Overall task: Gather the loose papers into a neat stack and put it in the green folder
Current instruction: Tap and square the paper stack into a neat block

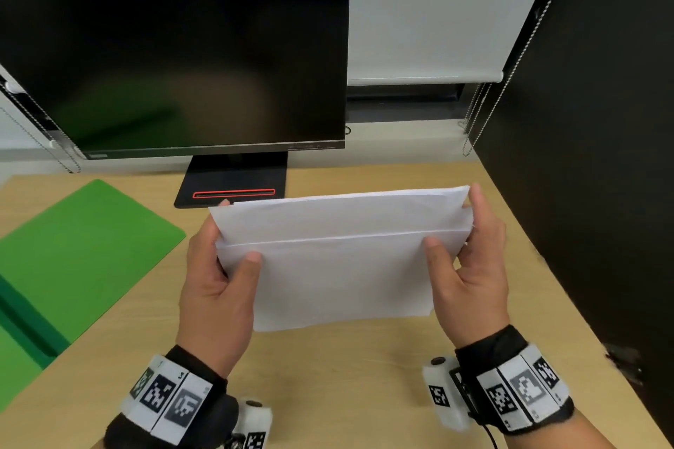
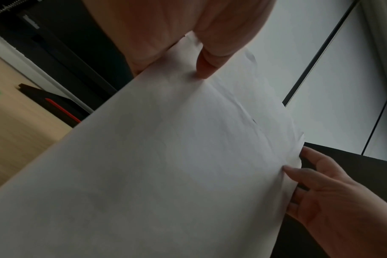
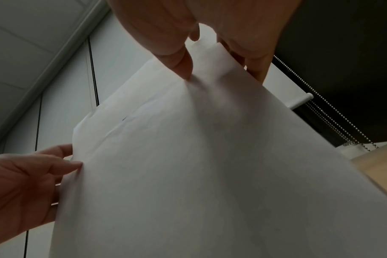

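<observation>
Above the desk (image 1: 364,357), papers (image 1: 339,259) held between left hand (image 1: 219,288) and right hand (image 1: 470,273).

Matt white paper sheets (image 1: 335,259), smooth green plastic folder (image 1: 91,248), light wood-grain desk (image 1: 346,375), glossy blk monitor (image 1: 175,55)

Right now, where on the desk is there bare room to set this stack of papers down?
Bare wood lies under and nearer than the papers, between the left hand and right hand, and along the desk edge by the dark partition. Crowded: the green folder fills the left side, the monitor stand the far middle.
</observation>
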{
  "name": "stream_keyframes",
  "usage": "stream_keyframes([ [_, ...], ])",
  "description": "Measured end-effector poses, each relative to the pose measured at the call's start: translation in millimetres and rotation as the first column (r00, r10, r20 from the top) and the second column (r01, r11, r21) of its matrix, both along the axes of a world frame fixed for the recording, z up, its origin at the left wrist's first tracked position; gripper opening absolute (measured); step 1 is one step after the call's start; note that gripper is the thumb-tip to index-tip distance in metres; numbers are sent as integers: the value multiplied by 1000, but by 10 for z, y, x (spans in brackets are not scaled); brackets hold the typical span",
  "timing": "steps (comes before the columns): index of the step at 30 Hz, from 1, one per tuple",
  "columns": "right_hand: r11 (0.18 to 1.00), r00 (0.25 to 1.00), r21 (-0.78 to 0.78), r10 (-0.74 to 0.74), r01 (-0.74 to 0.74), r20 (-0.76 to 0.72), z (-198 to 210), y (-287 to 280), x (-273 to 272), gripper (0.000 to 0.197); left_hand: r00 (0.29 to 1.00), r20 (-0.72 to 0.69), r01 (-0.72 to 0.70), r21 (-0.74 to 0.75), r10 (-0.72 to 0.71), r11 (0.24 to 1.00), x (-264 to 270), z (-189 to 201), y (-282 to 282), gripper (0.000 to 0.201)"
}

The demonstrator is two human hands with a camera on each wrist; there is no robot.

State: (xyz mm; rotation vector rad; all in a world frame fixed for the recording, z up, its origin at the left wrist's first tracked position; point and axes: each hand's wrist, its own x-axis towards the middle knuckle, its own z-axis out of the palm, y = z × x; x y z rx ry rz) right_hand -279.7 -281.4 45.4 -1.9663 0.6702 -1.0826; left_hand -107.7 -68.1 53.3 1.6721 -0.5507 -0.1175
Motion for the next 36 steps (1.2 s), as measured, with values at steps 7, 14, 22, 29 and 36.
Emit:
stream_keyframes([
  [7, 1000, 1000, -5, 0, 0, -8, 46, -26, 11, 57, 997, -3, -71, -46, 71, 996, -111, 27, -6, 46],
  [14, 996, 997, 54, -71, 71, 12, -47, -31, -15, 42, 975, 203, -108, 66, 92, 992, -85, -12, 11, 53],
  [22, 915, 998, 404, 22, 7, -66, -203, -15, 53, 66, 983, -65, -149, 252, 171, 956, -39, -311, -52, 17],
  [29, 513, 942, 858, 289, -2, -170, -446, -336, -292, 61, 963, -188, -135, 285, 193, 949, -23, -371, -47, 27],
  [36, 476, 909, 860, 416, -182, -37, -504, -216, -375, 36, 969, -167, -142, 230, 183, 963, 90, -241, -73, 27],
])
